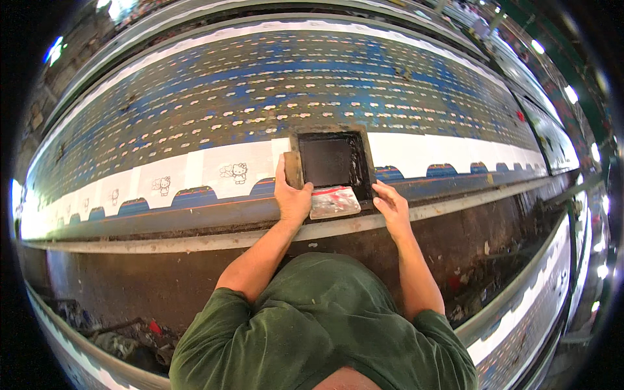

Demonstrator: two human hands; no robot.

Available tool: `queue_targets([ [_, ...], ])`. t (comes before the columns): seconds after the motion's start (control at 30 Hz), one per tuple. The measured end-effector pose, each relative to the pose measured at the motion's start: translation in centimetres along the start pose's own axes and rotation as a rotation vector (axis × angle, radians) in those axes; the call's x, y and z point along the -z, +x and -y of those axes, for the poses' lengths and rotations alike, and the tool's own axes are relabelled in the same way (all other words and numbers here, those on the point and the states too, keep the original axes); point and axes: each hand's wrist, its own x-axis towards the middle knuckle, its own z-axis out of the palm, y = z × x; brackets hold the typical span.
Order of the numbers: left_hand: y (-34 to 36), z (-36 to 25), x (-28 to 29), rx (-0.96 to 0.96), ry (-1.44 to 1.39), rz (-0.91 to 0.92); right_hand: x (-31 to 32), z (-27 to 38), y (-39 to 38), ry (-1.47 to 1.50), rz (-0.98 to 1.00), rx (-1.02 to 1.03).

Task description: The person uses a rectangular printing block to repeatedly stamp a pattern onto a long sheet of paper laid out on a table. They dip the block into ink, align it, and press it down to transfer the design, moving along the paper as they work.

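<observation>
A square printing screen frame (367, 153) lies across the white cut pieces at the near edge of the long table, with dark ink smeared inside its right wall. My left hand (294, 200) is closed round its left side, beside a brown block-like piece (294, 170) on that side. At the near right corner, my right hand (394, 211) grips the frame with thumb and fingertips. A clear plastic-covered flap (334, 203) with a red strip covers the frame's near side. Left of the frame, a white piece (214, 170) bears a black-outlined cartoon cat print.
The long printing table (260, 84) has a worn blue and brown top with rows of small pale marks. A metal rail (162, 246) runs along its near edge. Another table (520, 318) stands behind me at the right. Scraps and debris (127, 341) lie below on the left.
</observation>
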Motion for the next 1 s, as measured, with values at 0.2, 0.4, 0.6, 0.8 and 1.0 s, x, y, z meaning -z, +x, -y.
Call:
queue_targets([
  [0.2, -0.5, -2.2, 0.1, 0.114, -0.022, 0.020, -1.3, 5.0, -0.8, -0.654, 0.130, 0.593],
  [0.4, -0.5, -3.5, -0.7, 0.156, -0.015, 0.018, -4.0, 5.3, 0.4, -0.803, 0.386, 0.717],
  [0.6, -0.5, -0.7, 0.0, 0.120, -0.197, 0.010, -6.0, 5.2, 3.4, -0.849, 0.357, 0.840],
  [0.8, -0.1, -0.2, -2.2, 0.175, -0.294, -0.013, -4.0, 5.6, 5.7, -0.967, 0.606, 0.703],
  [1.0, 1.5, 1.6, 0.7, 0.246, -0.292, 0.051, -4.0, 9.1, 13.5, -0.829, 0.765, 0.426],
])
